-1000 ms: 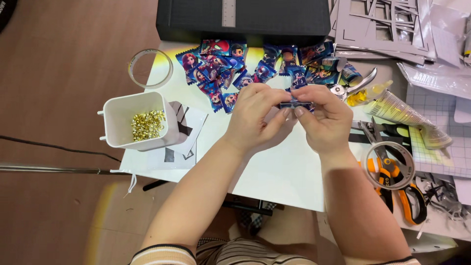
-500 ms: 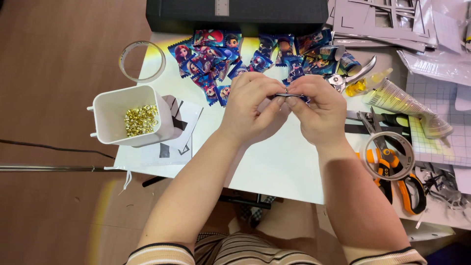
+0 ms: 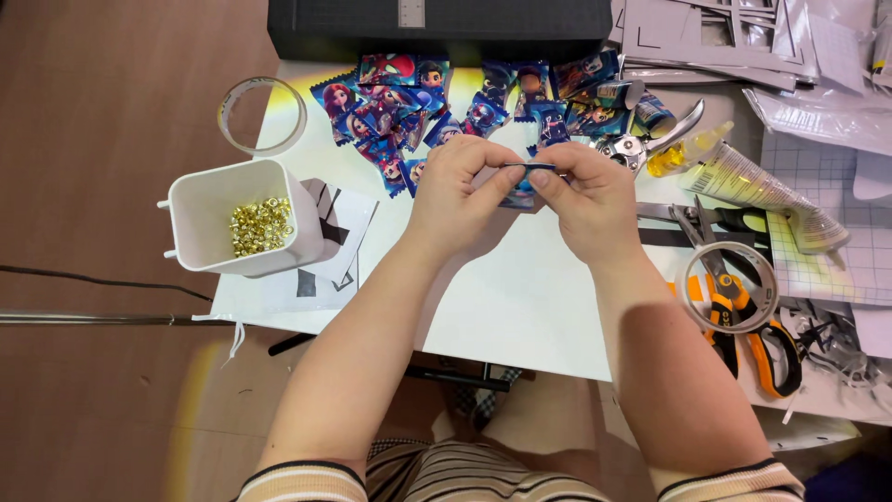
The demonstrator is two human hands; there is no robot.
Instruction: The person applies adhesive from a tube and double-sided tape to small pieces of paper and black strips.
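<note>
White table [image 3: 520, 307]: two hands [image 3: 520, 191], one card [image 3: 520, 197].

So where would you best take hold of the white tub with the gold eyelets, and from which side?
Probably by the white tub at its two side walls, coming from above with fingers straddling the open rim. It stands upright and open, with loose gold eyelets inside, so keeping it level matters. Its left wall has small lugs, and that side over the table edge is free; a paper sheet lies to its right.
</note>
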